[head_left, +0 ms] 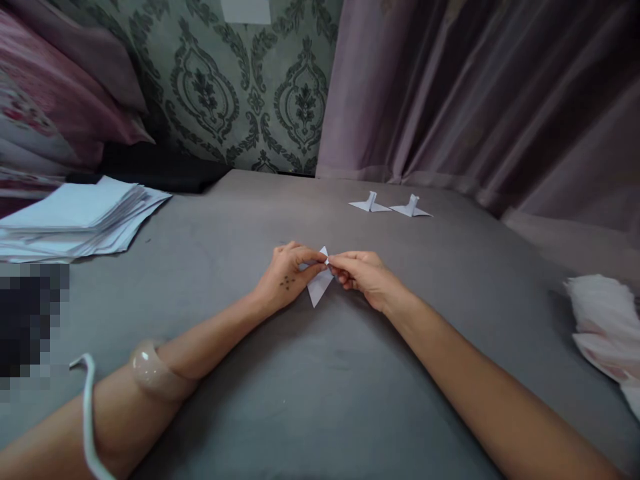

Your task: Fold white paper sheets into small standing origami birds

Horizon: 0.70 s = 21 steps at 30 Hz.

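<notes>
Home, by look of it; bedroom or sitting room, I can't tell which. Straight ahead of me, grey-green wallpaper [205, 87] with dark, ornate, leafy damask pattern. To my right, long mauve curtain [370, 100] hanging in deep folds, down by far edge of plain grey surface [280, 413] before me. On my left, pink floral fabric [65, 93], draped loosely. Near right edge of my view, soft white-and-pink cloth bundle [603, 307].

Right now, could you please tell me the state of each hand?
Left hand: closed, pinching the folded white paper.
Right hand: closed, pinching the same paper near its upper end.
</notes>
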Each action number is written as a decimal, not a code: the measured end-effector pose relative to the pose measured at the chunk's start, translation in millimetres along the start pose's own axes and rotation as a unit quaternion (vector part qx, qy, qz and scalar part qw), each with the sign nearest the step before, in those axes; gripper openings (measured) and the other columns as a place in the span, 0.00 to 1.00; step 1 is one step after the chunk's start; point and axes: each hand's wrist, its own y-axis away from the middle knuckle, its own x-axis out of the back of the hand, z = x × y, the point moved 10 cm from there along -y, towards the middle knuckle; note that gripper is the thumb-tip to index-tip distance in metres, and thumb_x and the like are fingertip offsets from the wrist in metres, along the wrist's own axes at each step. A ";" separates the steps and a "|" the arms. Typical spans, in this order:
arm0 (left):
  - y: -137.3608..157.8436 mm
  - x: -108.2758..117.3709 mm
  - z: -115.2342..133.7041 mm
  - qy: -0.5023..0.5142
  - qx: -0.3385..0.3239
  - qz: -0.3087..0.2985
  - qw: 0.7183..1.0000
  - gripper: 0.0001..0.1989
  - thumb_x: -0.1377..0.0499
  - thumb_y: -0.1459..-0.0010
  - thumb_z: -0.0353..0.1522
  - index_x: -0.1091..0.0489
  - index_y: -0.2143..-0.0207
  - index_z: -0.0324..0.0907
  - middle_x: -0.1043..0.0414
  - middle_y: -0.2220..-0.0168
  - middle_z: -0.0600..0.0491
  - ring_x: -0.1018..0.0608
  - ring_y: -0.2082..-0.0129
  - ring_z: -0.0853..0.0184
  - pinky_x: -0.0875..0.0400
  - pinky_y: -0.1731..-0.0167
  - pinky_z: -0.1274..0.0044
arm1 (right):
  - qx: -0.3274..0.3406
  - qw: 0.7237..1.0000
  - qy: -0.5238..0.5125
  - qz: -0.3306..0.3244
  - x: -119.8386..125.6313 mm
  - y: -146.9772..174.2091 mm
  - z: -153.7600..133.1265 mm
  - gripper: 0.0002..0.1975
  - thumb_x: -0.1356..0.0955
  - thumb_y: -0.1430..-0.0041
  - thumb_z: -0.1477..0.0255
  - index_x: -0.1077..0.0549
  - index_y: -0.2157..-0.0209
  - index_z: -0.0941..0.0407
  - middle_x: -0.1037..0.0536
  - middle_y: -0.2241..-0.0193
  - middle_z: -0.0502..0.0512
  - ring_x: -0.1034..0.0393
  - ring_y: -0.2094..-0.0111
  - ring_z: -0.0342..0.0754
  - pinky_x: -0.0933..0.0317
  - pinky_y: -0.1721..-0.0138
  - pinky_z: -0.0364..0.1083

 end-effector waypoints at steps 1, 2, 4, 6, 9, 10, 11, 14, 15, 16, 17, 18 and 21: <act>0.0 -0.7 0.3 0.000 -0.003 -0.003 1.000 0.05 0.39 0.42 0.33 0.23 0.63 0.48 0.20 0.65 0.55 0.25 0.62 0.64 0.36 0.52 0.66 | -0.004 1.000 -0.007 -0.005 -0.5 -0.3 1.0 0.08 0.29 0.52 0.69 0.27 0.79 0.58 0.30 0.79 0.47 0.40 0.80 0.37 0.46 0.78 0.39; 0.0 -1.5 0.5 0.002 -0.006 -0.007 1.000 0.06 0.39 0.42 0.33 0.23 0.63 0.48 0.20 0.65 0.55 0.25 0.62 0.64 0.36 0.52 0.66 | -0.007 1.000 -0.013 -0.007 -0.6 -0.5 2.0 0.08 0.29 0.51 0.69 0.27 0.79 0.58 0.30 0.80 0.47 0.40 0.80 0.36 0.46 0.78 0.39; 0.1 -2.1 0.5 0.006 -0.007 -0.011 1.000 0.06 0.40 0.41 0.33 0.23 0.62 0.48 0.20 0.64 0.54 0.25 0.61 0.64 0.35 0.52 0.66 | -0.015 1.000 -0.021 -0.003 0.5 -0.6 4.3 0.08 0.29 0.51 0.70 0.27 0.79 0.58 0.30 0.79 0.48 0.40 0.80 0.36 0.46 0.78 0.39; 0.2 -1.4 0.1 0.012 -0.006 -0.009 1.000 0.07 0.40 0.41 0.33 0.23 0.62 0.48 0.20 0.64 0.54 0.25 0.61 0.63 0.35 0.53 0.66 | -0.020 1.000 -0.023 0.005 2.0 -0.6 6.0 0.07 0.29 0.50 0.70 0.27 0.78 0.58 0.30 0.79 0.47 0.40 0.80 0.37 0.46 0.78 0.39; 0.4 -1.2 0.6 0.022 -0.007 -0.011 1.000 0.07 0.40 0.41 0.33 0.23 0.62 0.48 0.20 0.64 0.54 0.25 0.60 0.63 0.35 0.53 0.66 | -0.020 1.000 -0.018 0.011 2.9 -0.7 6.5 0.07 0.29 0.50 0.70 0.27 0.78 0.57 0.31 0.80 0.46 0.40 0.80 0.37 0.45 0.78 0.39; 0.4 -1.4 1.0 0.026 -0.008 -0.013 1.000 0.07 0.40 0.41 0.33 0.23 0.62 0.48 0.20 0.63 0.54 0.25 0.60 0.63 0.35 0.53 0.67 | -0.018 1.000 -0.016 0.012 2.9 -0.7 6.5 0.07 0.29 0.50 0.70 0.27 0.78 0.57 0.31 0.80 0.46 0.40 0.80 0.37 0.45 0.79 0.40; 0.4 -1.5 1.2 0.030 -0.008 -0.015 0.999 0.07 0.40 0.40 0.33 0.22 0.62 0.48 0.20 0.64 0.54 0.25 0.60 0.63 0.35 0.53 0.67 | -0.017 1.000 -0.014 0.013 2.9 -0.9 6.7 0.07 0.29 0.50 0.70 0.28 0.78 0.57 0.31 0.80 0.46 0.40 0.81 0.37 0.45 0.79 0.40; 0.2 -1.0 0.4 0.038 -0.004 -0.013 0.999 0.06 0.40 0.41 0.33 0.22 0.63 0.48 0.20 0.65 0.54 0.25 0.60 0.63 0.34 0.54 0.67 | -0.019 1.000 -0.005 0.020 3.5 -1.3 8.6 0.07 0.29 0.51 0.70 0.29 0.79 0.57 0.31 0.81 0.46 0.41 0.81 0.37 0.45 0.80 0.40; 0.1 -0.6 0.0 0.039 -0.002 -0.010 0.999 0.06 0.40 0.41 0.33 0.22 0.63 0.48 0.20 0.65 0.53 0.25 0.60 0.63 0.34 0.54 0.68 | -0.020 1.000 0.000 0.023 3.8 -1.5 9.2 0.08 0.29 0.52 0.70 0.29 0.79 0.57 0.32 0.81 0.46 0.41 0.81 0.37 0.45 0.80 0.39; 0.0 -0.5 0.0 0.041 -0.003 -0.009 0.999 0.06 0.40 0.41 0.33 0.22 0.64 0.47 0.20 0.66 0.53 0.25 0.61 0.63 0.34 0.55 0.68 | -0.020 0.999 0.006 0.026 4.2 -1.7 9.5 0.08 0.29 0.52 0.70 0.30 0.79 0.57 0.32 0.82 0.46 0.41 0.81 0.37 0.46 0.81 0.39; 0.0 -0.6 0.2 0.043 -0.004 -0.009 0.999 0.06 0.40 0.41 0.33 0.22 0.64 0.47 0.21 0.66 0.53 0.25 0.61 0.63 0.34 0.55 0.68 | -0.021 0.999 0.012 0.028 4.6 -1.9 9.7 0.08 0.29 0.53 0.70 0.30 0.80 0.57 0.33 0.82 0.46 0.42 0.81 0.37 0.46 0.81 0.39; -0.1 -0.8 0.6 0.044 -0.006 -0.009 0.999 0.06 0.40 0.41 0.33 0.22 0.64 0.48 0.21 0.66 0.53 0.25 0.61 0.63 0.34 0.55 0.68 | -0.022 0.999 0.017 0.031 5.1 -2.2 9.8 0.08 0.29 0.54 0.70 0.31 0.80 0.57 0.33 0.83 0.45 0.42 0.81 0.37 0.47 0.81 0.39; -0.1 -1.2 1.7 0.046 -0.006 -0.012 0.999 0.06 0.40 0.41 0.33 0.22 0.65 0.48 0.21 0.67 0.54 0.25 0.62 0.64 0.33 0.56 0.69 | -0.032 0.999 0.020 0.034 6.3 -2.6 10.5 0.09 0.29 0.55 0.70 0.32 0.81 0.57 0.35 0.83 0.45 0.43 0.82 0.37 0.48 0.82 0.39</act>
